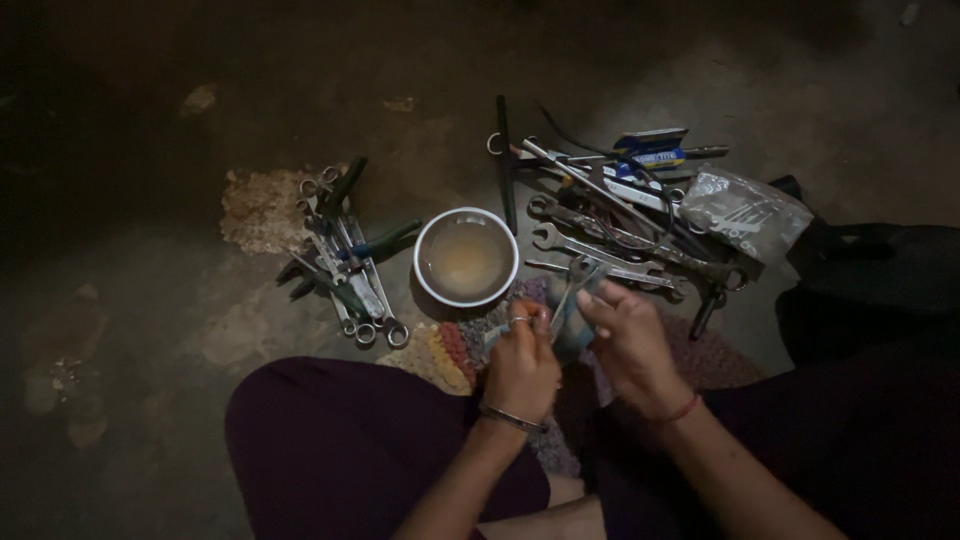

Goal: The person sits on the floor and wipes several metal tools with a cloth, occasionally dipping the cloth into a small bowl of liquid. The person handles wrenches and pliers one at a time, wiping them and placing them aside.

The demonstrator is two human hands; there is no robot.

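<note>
Dim concrete floor carries two tool piles. A wrench is held above the mat, beside the bowl, left hand and right hand both closed on it. If the hold slackens, the wrench could drop into the liquid.

Dim makeshift repair spot, workshop-type, set up on the ground rather than at a bench. Bare stained concrete floor with patchy worn areas. Two heaps of hand tools straight on the floor: pile of spanners on one side, larger spread of wrenches and rods on the other. White bowl of murky liquid between them. Small woven mat underfoot. Person sits on the floor.
</note>
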